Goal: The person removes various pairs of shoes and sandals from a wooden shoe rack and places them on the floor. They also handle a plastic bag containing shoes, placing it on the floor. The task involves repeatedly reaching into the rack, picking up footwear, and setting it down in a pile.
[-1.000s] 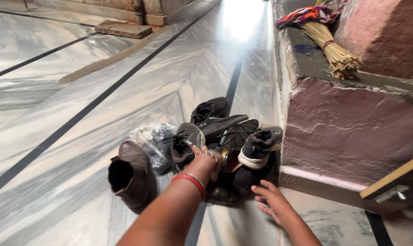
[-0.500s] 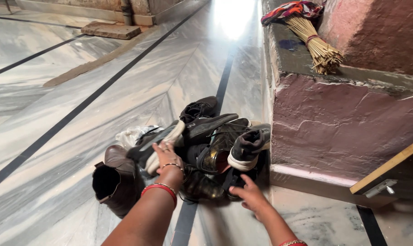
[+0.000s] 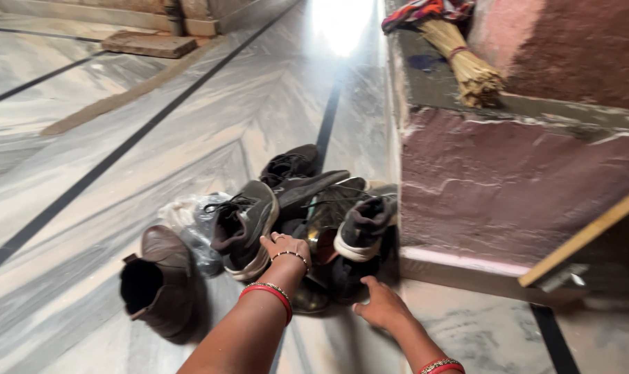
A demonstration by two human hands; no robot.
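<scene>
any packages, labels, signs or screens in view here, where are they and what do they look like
Plastic bag: the only package; crumpled, clear and whitish with something dark inside, lying on the marble floor between the brown boot and the dark grey sneaker that the left hand grips.
Labels, signs, screens: none to be seen.
</scene>
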